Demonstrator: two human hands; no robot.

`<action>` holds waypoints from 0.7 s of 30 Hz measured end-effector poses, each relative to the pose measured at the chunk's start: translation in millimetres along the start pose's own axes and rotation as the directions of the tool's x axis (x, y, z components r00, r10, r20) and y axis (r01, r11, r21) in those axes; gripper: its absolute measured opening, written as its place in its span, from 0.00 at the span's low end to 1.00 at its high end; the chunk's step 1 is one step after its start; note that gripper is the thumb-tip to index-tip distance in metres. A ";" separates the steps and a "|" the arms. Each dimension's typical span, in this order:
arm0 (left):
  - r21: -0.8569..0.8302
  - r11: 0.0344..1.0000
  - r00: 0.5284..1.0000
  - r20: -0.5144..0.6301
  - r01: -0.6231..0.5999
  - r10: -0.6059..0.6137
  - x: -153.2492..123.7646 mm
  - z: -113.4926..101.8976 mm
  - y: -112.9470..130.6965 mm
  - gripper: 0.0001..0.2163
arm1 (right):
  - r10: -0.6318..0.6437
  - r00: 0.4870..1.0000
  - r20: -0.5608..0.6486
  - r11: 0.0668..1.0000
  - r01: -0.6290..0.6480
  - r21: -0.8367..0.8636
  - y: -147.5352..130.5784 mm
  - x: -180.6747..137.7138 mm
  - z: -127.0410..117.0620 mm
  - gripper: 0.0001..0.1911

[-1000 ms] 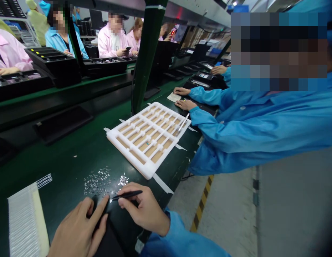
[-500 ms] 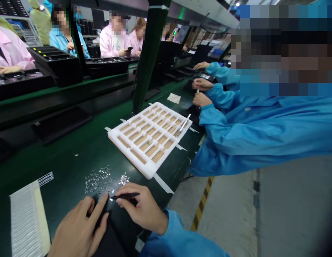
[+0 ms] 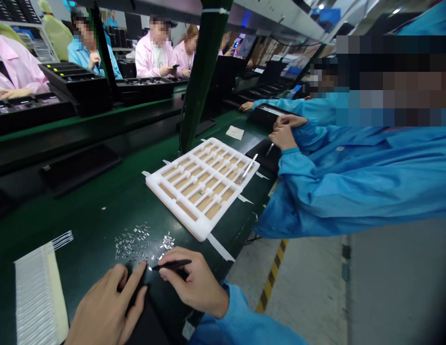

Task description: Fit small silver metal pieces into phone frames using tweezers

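Observation:
My right hand (image 3: 199, 282) pinches black tweezers (image 3: 174, 264), their tips low over the table beside a small shiny piece (image 3: 150, 269). My left hand (image 3: 109, 302) rests with index finger and thumb stretched out, partly over a black pad (image 3: 153, 316). Its index fingertip is close to the tweezer tips; whether anything lies under it is hidden. Just beyond both hands, many tiny silvery metal pieces (image 3: 132, 242) are scattered on the green table. A denser little heap (image 3: 167, 241) of them sits to their right.
A white foam tray (image 3: 201, 230) with brown-bottomed slots is taped down ahead, a thin metal strip (image 3: 248, 167) across its corner. White strips on a cream backing (image 3: 34, 297) lie at left. A co-worker's blue sleeve (image 3: 316, 187) is at right. A green post (image 3: 203, 72) rises behind the tray.
My hands stay almost in place, the tweezers shifting very slightly right. The co-worker's hands at right have moved a little to the right, and another person's arm there now reaches further left.

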State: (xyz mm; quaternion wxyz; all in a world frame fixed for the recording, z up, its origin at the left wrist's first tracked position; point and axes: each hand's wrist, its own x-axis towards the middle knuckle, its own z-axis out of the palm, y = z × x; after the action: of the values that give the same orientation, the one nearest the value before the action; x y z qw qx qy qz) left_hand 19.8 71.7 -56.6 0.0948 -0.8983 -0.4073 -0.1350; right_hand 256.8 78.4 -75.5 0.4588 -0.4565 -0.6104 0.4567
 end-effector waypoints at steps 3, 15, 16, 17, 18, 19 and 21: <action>0.005 1.000 1.000 0.005 -0.008 0.008 -0.5 -1.0 -0.1 0.17 | -0.001 1.000 -0.010 1.000 0.001 -0.001 0.4 -0.4 0.2 0.06; 0.051 0.998 0.999 0.003 -0.042 0.042 2.2 -1.2 -0.3 0.18 | 0.174 0.984 -0.031 0.973 -0.167 0.156 5.9 0.1 5.0 0.07; 0.055 0.997 0.999 0.001 -0.048 0.048 2.8 -2.0 -0.5 0.18 | 0.209 0.977 -0.036 0.963 -0.199 0.182 6.7 1.6 6.1 0.08; 0.055 0.997 0.999 0.001 -0.053 0.053 3.3 -2.7 -0.8 0.18 | 0.234 0.972 -0.034 0.954 -0.223 0.200 7.4 3.5 7.0 0.10; 0.054 0.997 0.998 0.005 -0.055 0.055 3.5 -3.2 -1.1 0.18 | 0.253 0.967 -0.025 0.947 -0.243 0.212 8.1 5.6 7.6 0.12; 0.053 0.997 0.998 0.010 -0.054 0.054 3.6 -3.5 -1.5 0.18 | 0.274 0.962 -0.013 0.938 -0.264 0.226 8.7 7.9 8.0 0.13; 0.042 0.997 0.998 0.023 -0.059 0.058 3.3 -3.2 -2.5 0.18 | 0.310 0.951 0.006 0.921 -0.302 0.248 9.8 12.3 8.0 0.15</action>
State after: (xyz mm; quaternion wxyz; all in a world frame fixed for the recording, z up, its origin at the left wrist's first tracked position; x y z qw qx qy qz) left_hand 19.4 74.7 -52.4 0.1136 -0.9090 -0.3845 -0.1136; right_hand 248.3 90.9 -84.6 0.4450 -0.4932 -0.4626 0.5871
